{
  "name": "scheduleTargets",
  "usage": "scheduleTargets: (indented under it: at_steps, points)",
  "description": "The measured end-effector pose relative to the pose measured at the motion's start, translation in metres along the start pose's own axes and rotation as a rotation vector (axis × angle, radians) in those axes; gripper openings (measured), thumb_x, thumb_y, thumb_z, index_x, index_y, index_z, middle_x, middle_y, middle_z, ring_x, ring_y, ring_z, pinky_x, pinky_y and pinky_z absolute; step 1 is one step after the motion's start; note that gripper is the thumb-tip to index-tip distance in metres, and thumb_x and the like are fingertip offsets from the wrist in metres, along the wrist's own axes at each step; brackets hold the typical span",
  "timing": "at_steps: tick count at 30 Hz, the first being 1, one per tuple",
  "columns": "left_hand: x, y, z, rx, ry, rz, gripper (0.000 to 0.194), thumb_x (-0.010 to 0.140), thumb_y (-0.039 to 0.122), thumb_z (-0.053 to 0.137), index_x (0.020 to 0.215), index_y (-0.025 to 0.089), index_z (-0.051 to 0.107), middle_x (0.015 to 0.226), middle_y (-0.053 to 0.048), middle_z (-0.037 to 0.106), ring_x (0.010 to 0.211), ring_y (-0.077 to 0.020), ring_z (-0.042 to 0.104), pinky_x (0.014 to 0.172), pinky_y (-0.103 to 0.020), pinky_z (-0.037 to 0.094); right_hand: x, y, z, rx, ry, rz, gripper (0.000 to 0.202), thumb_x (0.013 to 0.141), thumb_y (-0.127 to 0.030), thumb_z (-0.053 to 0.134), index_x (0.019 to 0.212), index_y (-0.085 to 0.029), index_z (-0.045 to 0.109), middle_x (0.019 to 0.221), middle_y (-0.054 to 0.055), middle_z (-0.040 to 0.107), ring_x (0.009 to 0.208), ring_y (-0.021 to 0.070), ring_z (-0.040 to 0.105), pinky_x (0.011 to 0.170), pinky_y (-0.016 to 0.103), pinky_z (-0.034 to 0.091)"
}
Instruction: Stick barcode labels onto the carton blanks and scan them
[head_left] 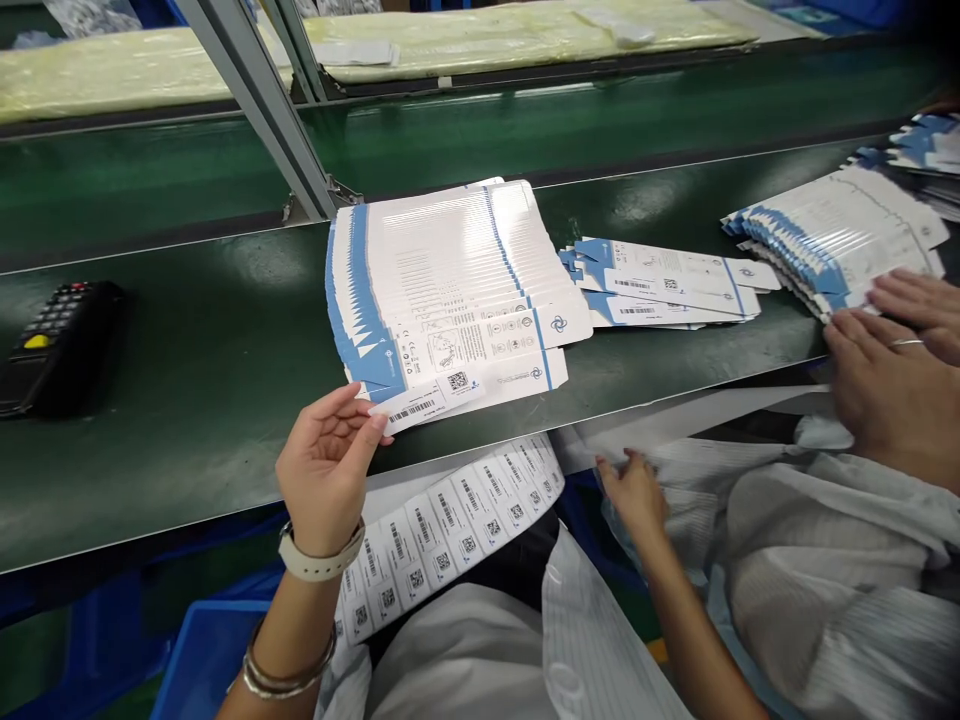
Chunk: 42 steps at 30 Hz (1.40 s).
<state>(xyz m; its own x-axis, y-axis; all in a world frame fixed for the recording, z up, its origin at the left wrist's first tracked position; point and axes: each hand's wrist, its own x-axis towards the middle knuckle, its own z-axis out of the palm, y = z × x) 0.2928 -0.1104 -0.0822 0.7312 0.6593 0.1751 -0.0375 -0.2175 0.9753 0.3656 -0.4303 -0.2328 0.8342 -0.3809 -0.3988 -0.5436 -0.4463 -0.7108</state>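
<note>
Left fingers [365, 446]: pinched on barcode label [431, 401], over flat cartons [442, 260]; right fingers [610, 482]: grip indeterminable, near label sheet [454, 528].

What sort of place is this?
Likely a factory packing or labelling line: fanned flat cartons on a long green work surface, with a strip of barcode labels below its near edge.

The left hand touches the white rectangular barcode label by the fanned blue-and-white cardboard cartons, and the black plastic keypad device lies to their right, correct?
Not quite: the head view shows the black keypad device to the left of the fanned cartons, not the right.
</note>
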Motion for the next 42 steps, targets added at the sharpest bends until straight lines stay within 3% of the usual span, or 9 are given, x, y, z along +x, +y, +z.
scheduleTargets:
  at_steps: [4, 6, 8, 11, 15, 18, 25, 31, 42]
  points:
    - [0.000, 0.000, -0.001, 0.009, -0.018, -0.010, 0.035, 0.070, 0.019, 0.067, 0.104, 0.020, 0.058, 0.081, -0.001, 0.060, 0.068, -0.0117, 0.060, 0.059, -0.026, 0.055, -0.046, -0.041, 0.014, -0.210, 0.021, -0.621, 0.027, 0.077, -0.031, 0.054, 0.097, -0.015, 0.060, 0.102, 0.015, 0.056, 0.101, 0.0289, 0.052, 0.086, 0.045, 0.041]
    - [0.000, 0.001, -0.002, -0.023, -0.026, -0.043, 0.036, 0.070, 0.019, 0.067, 0.104, 0.019, 0.058, 0.081, -0.001, 0.060, 0.066, -0.0110, 0.059, 0.057, -0.025, 0.054, -0.077, -0.069, 0.020, -0.038, -0.077, -0.878, 0.017, 0.080, -0.023, 0.051, 0.093, -0.020, 0.062, 0.092, 0.010, 0.059, 0.092, 0.0227, 0.056, 0.081, 0.039, 0.045]
    - [-0.001, 0.002, -0.003, -0.065, -0.039, -0.083, 0.037, 0.070, 0.018, 0.067, 0.105, 0.020, 0.057, 0.081, -0.001, 0.060, 0.064, -0.0111, 0.058, 0.054, -0.025, 0.054, -0.102, -0.097, 0.021, 0.202, -0.012, -1.036, 0.020, 0.079, -0.017, 0.054, 0.096, -0.024, 0.062, 0.085, 0.005, 0.061, 0.081, 0.0190, 0.058, 0.072, 0.035, 0.048]
    - [-0.003, 0.006, -0.004, -0.086, -0.078, -0.114, 0.039, 0.069, 0.018, 0.067, 0.107, 0.021, 0.057, 0.082, -0.002, 0.061, 0.066, -0.0121, 0.059, 0.052, -0.024, 0.054, -0.121, -0.137, 0.020, 0.438, -0.019, -0.941, 0.027, 0.080, -0.017, 0.054, 0.105, -0.027, 0.060, 0.084, 0.002, 0.061, 0.077, 0.0155, 0.058, 0.067, 0.030, 0.049]
    - [-0.006, 0.012, -0.003, -0.050, -0.140, -0.079, 0.040, 0.071, 0.017, 0.065, 0.109, 0.021, 0.055, 0.082, -0.002, 0.062, 0.066, -0.0123, 0.060, 0.053, -0.025, 0.055, -0.119, -0.171, 0.025, 0.415, -0.455, -0.653, 0.021, 0.078, -0.024, 0.061, 0.099, -0.026, 0.064, 0.084, 0.001, 0.065, 0.075, 0.0116, 0.060, 0.068, 0.024, 0.051]
    - [-0.007, 0.012, -0.005, -0.027, -0.173, -0.058, 0.040, 0.074, 0.018, 0.063, 0.112, 0.022, 0.053, 0.082, -0.002, 0.063, 0.066, -0.0124, 0.060, 0.053, -0.025, 0.056, -0.115, -0.176, 0.033, 0.428, -0.580, -0.560, 0.009, 0.074, -0.025, 0.066, 0.083, -0.025, 0.067, 0.073, -0.002, 0.065, 0.065, 0.0088, 0.059, 0.061, 0.020, 0.049]
    - [0.003, 0.000, -0.030, 0.340, 0.071, 0.123, 0.046, 0.075, 0.017, 0.061, 0.119, 0.022, 0.049, 0.106, -0.006, 0.062, 0.086, -0.0152, 0.063, 0.075, -0.031, 0.055, -0.111, -0.171, 0.041, 0.439, -0.419, -0.491, 0.007, 0.070, -0.025, 0.070, 0.076, -0.023, 0.068, 0.063, -0.004, 0.063, 0.055, 0.0062, 0.054, 0.053, 0.016, 0.046]
    - [0.005, -0.004, -0.034, 0.630, -0.154, 0.442, 0.029, 0.075, 0.017, 0.062, 0.104, 0.021, 0.059, 0.109, -0.004, 0.062, 0.108, -0.0202, 0.052, 0.092, -0.039, 0.046, -0.111, -0.178, 0.046, 0.384, -0.393, -0.504, 0.010, 0.068, -0.027, 0.071, 0.077, -0.022, 0.068, 0.063, -0.003, 0.063, 0.055, 0.0072, 0.054, 0.051, 0.018, 0.047]
    - [0.006, -0.014, -0.030, 0.930, -0.346, 0.533, 0.048, 0.080, 0.035, 0.057, 0.124, 0.021, 0.045, 0.133, -0.002, 0.047, 0.131, -0.0255, 0.029, 0.107, -0.050, 0.027, -0.118, -0.180, 0.050, 0.298, -0.352, -0.525, 0.011, 0.069, -0.028, 0.070, 0.080, -0.024, 0.070, 0.070, -0.002, 0.067, 0.061, 0.0101, 0.059, 0.057, 0.021, 0.051]
